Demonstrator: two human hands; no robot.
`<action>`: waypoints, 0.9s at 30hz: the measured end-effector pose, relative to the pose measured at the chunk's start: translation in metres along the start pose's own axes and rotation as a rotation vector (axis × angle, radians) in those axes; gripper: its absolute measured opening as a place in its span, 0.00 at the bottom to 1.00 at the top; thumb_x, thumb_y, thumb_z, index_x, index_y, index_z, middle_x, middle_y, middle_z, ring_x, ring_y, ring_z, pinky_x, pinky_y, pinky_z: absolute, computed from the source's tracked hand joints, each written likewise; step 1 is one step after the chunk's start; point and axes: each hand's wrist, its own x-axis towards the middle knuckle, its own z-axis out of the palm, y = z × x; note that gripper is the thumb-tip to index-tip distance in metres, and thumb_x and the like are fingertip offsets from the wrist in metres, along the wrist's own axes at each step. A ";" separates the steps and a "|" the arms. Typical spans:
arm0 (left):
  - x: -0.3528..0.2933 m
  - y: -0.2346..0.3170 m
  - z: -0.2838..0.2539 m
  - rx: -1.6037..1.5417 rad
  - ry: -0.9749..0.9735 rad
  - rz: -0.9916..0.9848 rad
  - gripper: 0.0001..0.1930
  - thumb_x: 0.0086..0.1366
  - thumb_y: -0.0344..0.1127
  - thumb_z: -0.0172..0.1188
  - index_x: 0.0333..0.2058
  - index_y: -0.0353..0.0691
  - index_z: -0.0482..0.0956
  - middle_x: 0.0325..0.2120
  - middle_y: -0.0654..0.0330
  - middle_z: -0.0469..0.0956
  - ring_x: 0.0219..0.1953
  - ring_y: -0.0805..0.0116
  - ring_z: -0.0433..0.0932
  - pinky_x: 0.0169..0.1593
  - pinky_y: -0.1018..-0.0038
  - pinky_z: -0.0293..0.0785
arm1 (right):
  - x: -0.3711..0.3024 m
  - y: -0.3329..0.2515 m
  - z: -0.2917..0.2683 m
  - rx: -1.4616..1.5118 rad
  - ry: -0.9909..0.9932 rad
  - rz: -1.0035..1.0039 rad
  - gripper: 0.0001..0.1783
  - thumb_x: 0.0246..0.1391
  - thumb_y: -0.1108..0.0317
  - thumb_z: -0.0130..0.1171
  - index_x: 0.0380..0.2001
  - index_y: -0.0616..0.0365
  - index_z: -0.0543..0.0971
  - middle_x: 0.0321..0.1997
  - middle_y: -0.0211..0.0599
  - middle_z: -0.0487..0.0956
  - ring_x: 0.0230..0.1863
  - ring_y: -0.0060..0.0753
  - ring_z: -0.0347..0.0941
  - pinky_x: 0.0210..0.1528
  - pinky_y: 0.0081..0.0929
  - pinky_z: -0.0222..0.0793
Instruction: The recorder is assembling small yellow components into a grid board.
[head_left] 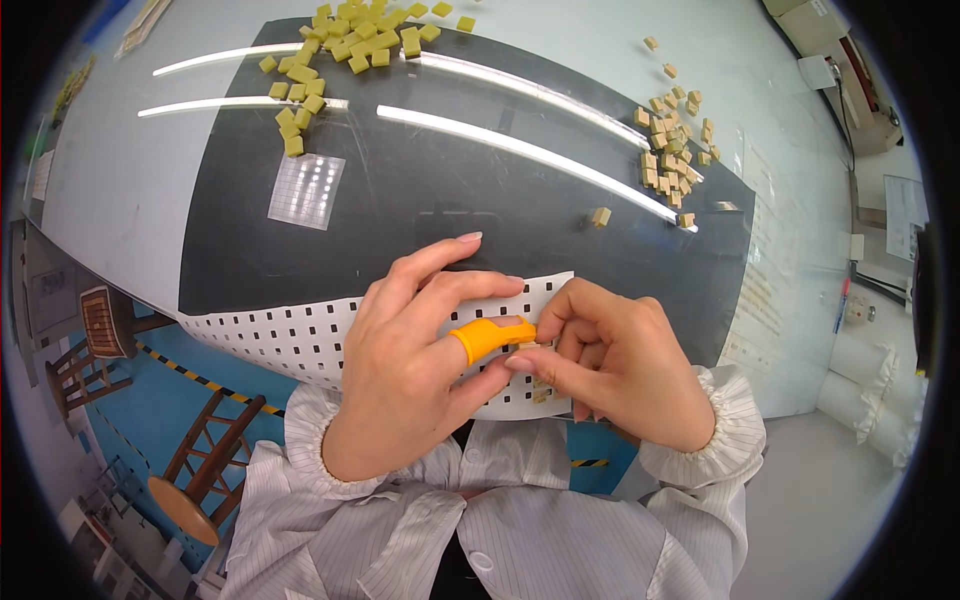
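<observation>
Pale grey, the worktop [560, 35] spread out beneath and beyond both grips, running well past them to either side. On it a black mat [480, 185] lay just ahead of the fingers, reaching away from the grips. Striped cloth of a pale coat [570, 540] filled the space behind them, its gathered cuffs closing round each wrist. Directly under the two grips stretched a white sheet [270, 340] with rows of small dark squares, much of it showing to the left of the left grip. Long, slim white strips [520, 147] crossed the mat well beyond the fingers.

The left grip [400, 350] had its back turned up, two fingers stretched forward, thumb and index finger pointing toward the right grip [630, 350]. That one had thumb and index finger drawn together at the left index fingertip; whether either grip grasped something small there, I could not tell. Ahead of the left grip and to its left lay a clear gridded sheet [307, 190]. An orange finger sleeve [485, 340] sat round the left grip's index finger.

Smallest were the blocks: yellow-green blocks [357, 30] heaped far ahead of the left grip, some trailing back toward the clear sheet, and tan blocks [668, 150] clustered ahead of the right grip, one lying apart, nearer the fingers.
</observation>
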 end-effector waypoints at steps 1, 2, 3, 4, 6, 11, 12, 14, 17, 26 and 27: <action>0.000 0.001 0.000 0.002 -0.001 0.001 0.15 0.42 0.29 0.74 0.33 0.45 0.87 0.44 0.64 0.81 0.58 0.54 0.70 0.57 0.61 0.69 | 0.000 0.005 0.002 -0.053 0.021 -0.074 0.14 0.56 0.66 0.66 0.28 0.62 0.72 0.13 0.32 0.75 0.11 0.21 0.69 0.16 0.19 0.61; 0.000 0.001 0.001 0.005 0.001 -0.004 0.15 0.42 0.29 0.74 0.33 0.45 0.87 0.44 0.64 0.81 0.58 0.54 0.70 0.57 0.61 0.69 | 0.000 0.007 0.004 -0.106 0.043 -0.147 0.14 0.56 0.65 0.66 0.28 0.62 0.72 0.13 0.33 0.74 0.11 0.21 0.69 0.16 0.19 0.61; 0.000 0.002 0.001 0.007 0.004 -0.007 0.15 0.42 0.29 0.74 0.33 0.45 0.87 0.44 0.64 0.81 0.59 0.54 0.70 0.57 0.60 0.69 | -0.001 0.006 0.001 -0.105 0.045 -0.148 0.14 0.56 0.65 0.66 0.28 0.62 0.72 0.13 0.33 0.74 0.11 0.21 0.69 0.16 0.19 0.61; 0.000 0.002 0.001 0.008 0.003 -0.005 0.15 0.42 0.29 0.74 0.33 0.45 0.87 0.44 0.64 0.81 0.59 0.54 0.70 0.57 0.60 0.69 | -0.001 0.003 -0.003 -0.062 -0.018 -0.079 0.12 0.56 0.67 0.65 0.30 0.63 0.73 0.17 0.32 0.76 0.13 0.17 0.69 0.16 0.16 0.61; 0.000 0.002 0.001 0.014 0.003 -0.007 0.14 0.42 0.29 0.74 0.32 0.44 0.86 0.44 0.64 0.81 0.59 0.54 0.70 0.57 0.60 0.69 | 0.000 0.001 -0.011 -0.018 -0.078 -0.008 0.11 0.57 0.69 0.65 0.31 0.64 0.73 0.21 0.30 0.78 0.15 0.12 0.69 0.16 0.12 0.62; 0.002 0.001 0.001 0.020 0.001 0.002 0.14 0.42 0.29 0.74 0.32 0.42 0.85 0.45 0.63 0.80 0.59 0.53 0.70 0.58 0.61 0.68 | -0.006 0.003 -0.020 0.108 0.147 -0.147 0.07 0.57 0.73 0.62 0.31 0.66 0.75 0.17 0.27 0.75 0.18 0.13 0.70 0.19 0.14 0.63; 0.002 0.001 0.001 0.027 0.008 0.010 0.14 0.42 0.29 0.74 0.32 0.42 0.85 0.45 0.63 0.80 0.59 0.53 0.70 0.58 0.61 0.69 | -0.005 0.004 -0.020 0.032 0.225 -0.210 0.05 0.58 0.75 0.61 0.32 0.65 0.75 0.17 0.30 0.76 0.19 0.14 0.72 0.21 0.14 0.64; -0.001 0.001 0.001 0.024 0.017 0.004 0.14 0.42 0.28 0.74 0.32 0.41 0.85 0.45 0.63 0.80 0.59 0.53 0.70 0.57 0.61 0.69 | 0.001 0.012 -0.018 -0.057 0.351 -0.302 0.04 0.58 0.75 0.61 0.32 0.65 0.75 0.18 0.30 0.76 0.19 0.15 0.71 0.21 0.15 0.64; -0.001 0.000 0.002 0.014 0.043 0.022 0.13 0.43 0.29 0.73 0.31 0.40 0.84 0.44 0.63 0.80 0.58 0.53 0.71 0.56 0.61 0.69 | 0.011 0.020 -0.020 -0.177 0.536 -0.433 0.03 0.58 0.76 0.59 0.33 0.64 0.76 0.17 0.33 0.75 0.18 0.17 0.71 0.21 0.16 0.63; -0.004 -0.002 0.003 -0.019 0.069 0.067 0.11 0.47 0.31 0.72 0.31 0.41 0.84 0.45 0.64 0.79 0.58 0.57 0.71 0.54 0.62 0.69 | 0.022 0.023 -0.019 -0.440 0.739 -0.535 0.05 0.57 0.79 0.61 0.36 0.62 0.76 0.16 0.24 0.70 0.19 0.11 0.63 0.21 0.13 0.56; -0.004 -0.003 0.003 -0.018 0.082 0.067 0.11 0.47 0.31 0.72 0.31 0.41 0.84 0.45 0.64 0.79 0.58 0.57 0.71 0.54 0.62 0.69 | 0.022 0.024 -0.019 -0.475 0.795 -0.524 0.07 0.55 0.79 0.63 0.37 0.61 0.76 0.16 0.24 0.69 0.20 0.11 0.63 0.22 0.13 0.55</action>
